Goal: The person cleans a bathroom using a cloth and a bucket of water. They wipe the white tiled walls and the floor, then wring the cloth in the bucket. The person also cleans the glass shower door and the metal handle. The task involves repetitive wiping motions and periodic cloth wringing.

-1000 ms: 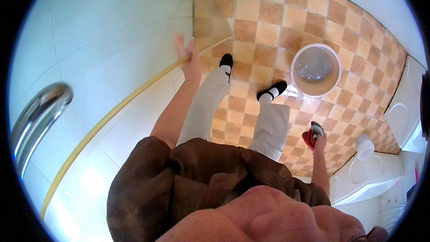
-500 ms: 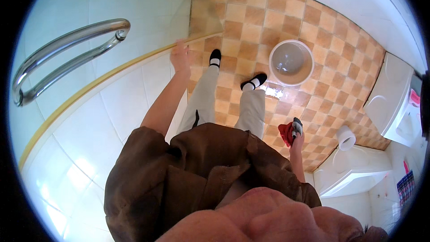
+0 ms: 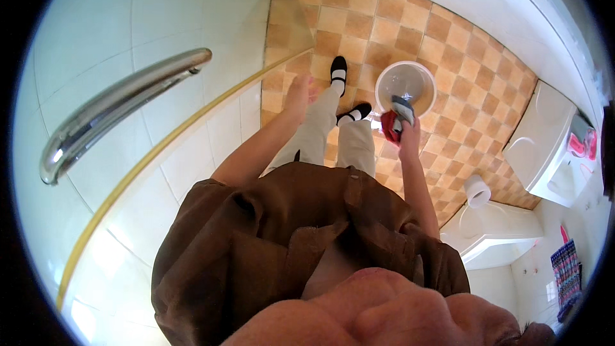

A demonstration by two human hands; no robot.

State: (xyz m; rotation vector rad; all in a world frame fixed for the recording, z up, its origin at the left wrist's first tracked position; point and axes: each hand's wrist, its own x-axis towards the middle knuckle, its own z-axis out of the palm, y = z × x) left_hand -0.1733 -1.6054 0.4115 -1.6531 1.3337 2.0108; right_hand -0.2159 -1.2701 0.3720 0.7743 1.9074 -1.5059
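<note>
My right hand (image 3: 410,136) is closed around a bunched cloth (image 3: 392,126), red with grey and dark parts. It hangs at the near rim of a round whitish bucket (image 3: 388,78), and part of the cloth overlaps the bucket's opening. Greyish water seems to lie inside the bucket, with bright reflections on it. My left hand (image 3: 300,93) holds nothing, its fingers loosely apart. It hovers over my left trouser leg, close to the yellow-edged glass panel.
A curved metal handle (image 3: 122,112) sits on the glass panel (image 3: 173,16) at left. Checkered tiles (image 3: 359,22) cover the floor. White cabinets (image 3: 544,134) line the right side, with a toilet paper roll (image 3: 477,190) beside them. A patterned cloth (image 3: 565,272) hangs at lower right.
My right hand has carried the cloth forward and left to the bucket's rim. My left hand has moved right, away from the panel. My left foot has shifted right and the view has turned slightly.
</note>
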